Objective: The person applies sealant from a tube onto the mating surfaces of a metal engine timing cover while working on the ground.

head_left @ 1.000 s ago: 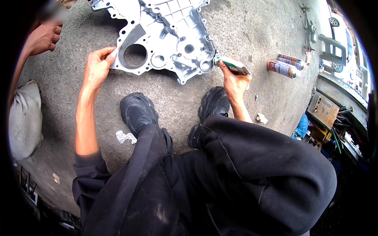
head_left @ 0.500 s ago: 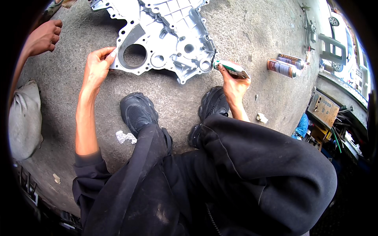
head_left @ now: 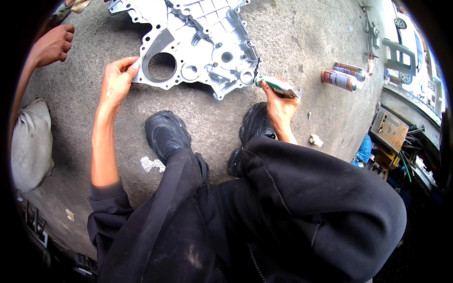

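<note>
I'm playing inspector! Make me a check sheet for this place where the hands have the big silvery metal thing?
Surface: rough grey concrete floor, marked with darker patches.
Job's things: silvery metal casting with many holes; green-and-white tube, tip by its edge, contact unclear.
Clutter: crumpled white paper, pale scrap, two cans lying down.
Hands: left hand pinches the casting's edge; right hand grips the tube.
Cables: thin green strand at right; cannot tell if it's a cable.
Surroundings: another person's hand, cardboard box.

A dark sleeve (head_left: 111, 207), smudged black trousers (head_left: 325, 198) and 2 black shoes (head_left: 165, 133) show.
</note>
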A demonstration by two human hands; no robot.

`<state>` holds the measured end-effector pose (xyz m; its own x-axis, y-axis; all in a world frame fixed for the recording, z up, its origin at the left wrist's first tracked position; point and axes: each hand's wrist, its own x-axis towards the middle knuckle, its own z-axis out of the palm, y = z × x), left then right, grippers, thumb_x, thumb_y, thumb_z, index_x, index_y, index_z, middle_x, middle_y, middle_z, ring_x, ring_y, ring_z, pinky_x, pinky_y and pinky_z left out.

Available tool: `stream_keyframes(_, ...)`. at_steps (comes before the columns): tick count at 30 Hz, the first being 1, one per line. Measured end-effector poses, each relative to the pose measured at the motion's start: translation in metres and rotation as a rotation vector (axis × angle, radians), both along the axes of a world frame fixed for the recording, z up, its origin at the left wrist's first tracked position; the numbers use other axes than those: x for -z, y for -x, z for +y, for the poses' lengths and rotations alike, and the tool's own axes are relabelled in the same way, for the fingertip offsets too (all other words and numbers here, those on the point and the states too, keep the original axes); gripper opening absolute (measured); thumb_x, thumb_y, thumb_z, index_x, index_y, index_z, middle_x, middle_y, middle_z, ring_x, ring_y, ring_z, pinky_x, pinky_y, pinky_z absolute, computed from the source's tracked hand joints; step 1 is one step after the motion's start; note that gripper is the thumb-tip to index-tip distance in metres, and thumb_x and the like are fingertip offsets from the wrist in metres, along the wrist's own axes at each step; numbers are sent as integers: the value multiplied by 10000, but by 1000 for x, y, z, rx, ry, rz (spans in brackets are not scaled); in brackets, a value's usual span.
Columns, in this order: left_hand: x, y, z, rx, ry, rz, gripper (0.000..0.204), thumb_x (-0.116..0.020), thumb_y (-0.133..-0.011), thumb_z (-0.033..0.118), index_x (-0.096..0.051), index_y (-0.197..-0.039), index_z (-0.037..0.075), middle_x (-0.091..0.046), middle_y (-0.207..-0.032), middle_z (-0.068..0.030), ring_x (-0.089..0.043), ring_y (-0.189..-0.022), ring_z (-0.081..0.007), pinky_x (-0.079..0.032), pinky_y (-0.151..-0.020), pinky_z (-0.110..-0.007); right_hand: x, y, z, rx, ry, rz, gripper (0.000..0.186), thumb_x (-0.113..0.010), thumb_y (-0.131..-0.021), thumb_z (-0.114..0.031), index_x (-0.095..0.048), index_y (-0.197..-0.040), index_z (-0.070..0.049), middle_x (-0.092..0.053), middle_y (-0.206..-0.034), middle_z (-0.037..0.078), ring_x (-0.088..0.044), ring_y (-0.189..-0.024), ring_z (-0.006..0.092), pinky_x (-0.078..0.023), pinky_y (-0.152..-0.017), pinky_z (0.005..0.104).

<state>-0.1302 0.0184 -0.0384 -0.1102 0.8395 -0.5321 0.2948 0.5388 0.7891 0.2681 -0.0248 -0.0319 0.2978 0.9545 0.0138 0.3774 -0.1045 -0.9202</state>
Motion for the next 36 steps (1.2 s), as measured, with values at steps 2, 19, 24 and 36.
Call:
stream_keyframes(2, 0, 0, 1, 1, 2, 2, 297, -611, -981, 164, -683, -1217, -2, -708, -981, -27, -614, -837, -94, -485, -722, -275, -1, 1, -1, -6, -3, 1, 249, -843, -796, -28, -721, -1003, 35, -733, -917, 62, -670, -817, 126, -548, -757, 271)
stream_keyframes(19, 3, 2, 0, 20, 6, 7, 311, -599, -984, 169, -678, -1232, -2, -711, -986, -32, -622, -835, -100, -493, -716, -278, -3, 14, -16, -91, -2, -53, 168, -815, -793, 23, -752, -948, 17, -745, -927, 87, -691, -802, 149, -547, -725, 284)
stream_keyframes(24, 1, 0, 1, 19, 6, 7, 309, -601, -982, 164, -678, -1227, -8, -709, -977, -30, -617, -826, -100, -488, -709, -278, -2, 21, -16, -103, -27, 8, 163, -809, -795, 31, -754, -946, 9, -744, -940, 85, -690, -807, 147, -549, -731, 284)
stream_keyframes(36, 1, 1, 1, 19, 5, 0, 320, -615, -980, 173, -674, -1230, -17, -706, -984, -38, -609, -829, -100, -481, -715, -276, 0, 26, -11, -113, -8, -65, 194, -837, -778, -1, -760, -955, 14, -756, -941, 94, -706, -822, 148, -554, -762, 276)
